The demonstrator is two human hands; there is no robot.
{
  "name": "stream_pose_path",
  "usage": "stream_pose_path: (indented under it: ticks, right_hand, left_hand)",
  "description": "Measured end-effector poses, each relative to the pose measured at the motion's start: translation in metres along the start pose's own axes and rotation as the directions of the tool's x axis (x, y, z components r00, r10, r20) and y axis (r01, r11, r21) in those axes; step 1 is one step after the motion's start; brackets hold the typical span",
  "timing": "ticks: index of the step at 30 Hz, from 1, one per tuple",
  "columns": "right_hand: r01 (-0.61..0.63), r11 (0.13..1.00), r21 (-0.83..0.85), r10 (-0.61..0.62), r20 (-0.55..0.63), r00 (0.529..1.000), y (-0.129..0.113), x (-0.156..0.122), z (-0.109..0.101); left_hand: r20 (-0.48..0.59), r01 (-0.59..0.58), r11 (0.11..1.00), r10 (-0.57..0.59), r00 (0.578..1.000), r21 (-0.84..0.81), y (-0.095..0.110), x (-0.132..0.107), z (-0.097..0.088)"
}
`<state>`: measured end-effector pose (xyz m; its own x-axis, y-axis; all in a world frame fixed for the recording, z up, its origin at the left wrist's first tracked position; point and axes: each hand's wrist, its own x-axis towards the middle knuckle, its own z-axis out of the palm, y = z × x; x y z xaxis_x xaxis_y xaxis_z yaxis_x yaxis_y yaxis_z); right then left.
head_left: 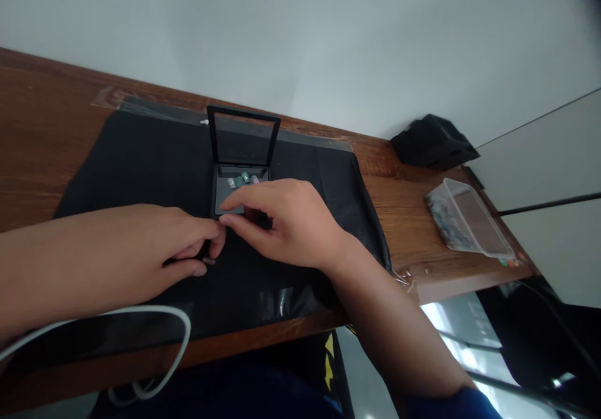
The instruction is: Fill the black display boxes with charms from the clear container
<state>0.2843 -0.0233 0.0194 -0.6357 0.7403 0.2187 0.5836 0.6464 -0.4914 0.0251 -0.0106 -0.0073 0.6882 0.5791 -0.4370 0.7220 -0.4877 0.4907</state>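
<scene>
Your right hand (293, 222) is over the front of a small black case (218, 195), with the finger and thumb tips close and a thin gap between them; you can't tell if they pinch anything. Your left hand (181, 234) is just beside the case, with its fingers bent. A tiny brown piece (210, 260) sits by its fingertips, but you can't tell if they grip it.

The case lies on a black mat (154, 162) on the brown worktop (37, 118). Its see-through lid (241, 140) stands up at the back. Inside are a few little pieces: a pale one (231, 183) with a mark too small to read, a green one (245, 176), and a pinkish one (255, 180).

Well off to the right, a clear box (493, 223) holds lots of small bits, near a black block (434, 143). A white cord (183, 328) loops below your left arm.
</scene>
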Motion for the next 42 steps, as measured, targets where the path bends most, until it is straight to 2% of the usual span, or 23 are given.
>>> stream_pose_path:
  ticks: [4, 8, 10, 12, 13, 14, 15, 17, 19, 20, 22, 24, 27, 32, 37, 42]
  right_hand:
    - [-0.004, 1.0, -0.005, 0.004, -0.001, 1.0, 0.0, 0.0, 0.0]
    - [-0.007, 1.0, -0.007, 0.006, -0.03, 1.0, 0.001, 0.0, -0.003]
    - [-0.014, 1.0, -0.008, 0.014, -0.059, 0.998, 0.002, 0.0, -0.006]
    - [-0.037, 0.999, -0.003, 0.037, -0.09, 0.995, 0.003, -0.001, -0.009]
    - [-0.056, 0.998, 0.0, 0.056, -0.112, 0.992, 0.003, 0.0, -0.01]
    - [-0.079, 0.997, 0.005, 0.079, -0.139, 0.987, 0.004, 0.0, -0.011]
    - [-0.105, 0.994, 0.01, 0.105, -0.172, 0.979, 0.005, 0.0, -0.011]
    - [-0.148, 0.989, 0.023, 0.15, -0.25, 0.957, 0.006, 0.001, -0.011]
    - [-0.172, 0.984, 0.037, 0.175, -0.308, 0.935, 0.008, 0.002, -0.01]
    - [-0.176, 0.983, 0.041, 0.18, -0.323, 0.929, 0.009, 0.002, -0.009]
    - [-0.181, 0.982, 0.045, 0.186, -0.328, 0.926, 0.01, 0.003, -0.008]
    - [-0.198, 0.979, 0.048, 0.203, -0.311, 0.929, 0.011, 0.003, -0.009]
    - [-0.219, 0.975, 0.04, 0.222, -0.228, 0.948, 0.01, 0.002, -0.012]
    - [-0.217, 0.975, -0.043, 0.217, -0.01, 0.976, 0.011, 0.001, -0.014]
    - [-0.216, 0.973, -0.078, 0.219, 0.031, 0.975, 0.015, 0.004, -0.007]
    - [-0.225, 0.971, -0.086, 0.23, 0.055, 0.972, 0.018, 0.006, -0.003]
  left_hand:
    - [0.045, -0.002, 1.0, 0.002, 0.999, -0.004, 0.006, 0.0, -0.003]
    - [0.025, -0.027, 1.0, 0.027, 0.999, -0.012, 0.012, 0.002, -0.006]
    - [-0.037, -0.056, 0.998, 0.056, 0.998, -0.015, 0.014, 0.003, -0.01]
    - [-0.2, -0.098, 0.995, 0.094, 0.975, -0.013, 0.015, 0.005, -0.015]
    - [-0.315, -0.122, 0.993, 0.114, 0.942, -0.004, 0.015, 0.006, -0.018]
    - [-0.433, -0.151, 0.988, 0.144, 0.89, 0.02, 0.015, 0.007, -0.021]
    - [-0.541, -0.153, 0.987, 0.156, 0.826, 0.05, 0.015, 0.009, -0.023]
    - [-0.692, -0.123, 0.987, 0.159, 0.704, 0.102, 0.015, 0.011, -0.027]
    - [-0.757, -0.068, 0.992, 0.126, 0.641, 0.108, 0.015, 0.015, -0.028]
    - [-0.765, -0.052, 0.994, 0.111, 0.635, 0.101, 0.014, 0.017, -0.028]
    - [-0.753, -0.036, 0.996, 0.09, 0.652, 0.087, 0.012, 0.021, -0.027]
    - [-0.719, -0.025, 0.995, 0.084, 0.69, 0.092, 0.008, 0.025, -0.025]
    - [-0.679, -0.019, 0.991, 0.105, 0.727, 0.133, 0.004, 0.028, -0.021]
    - [-0.66, 0.007, 0.986, 0.107, 0.743, 0.167, 0.001, 0.031, -0.017]
    - [-0.656, -0.038, 0.977, 0.169, 0.735, 0.209, 0.0, 0.036, -0.016]
    - [-0.594, -0.053, 0.98, 0.159, 0.789, 0.192, 0.006, 0.034, -0.017]
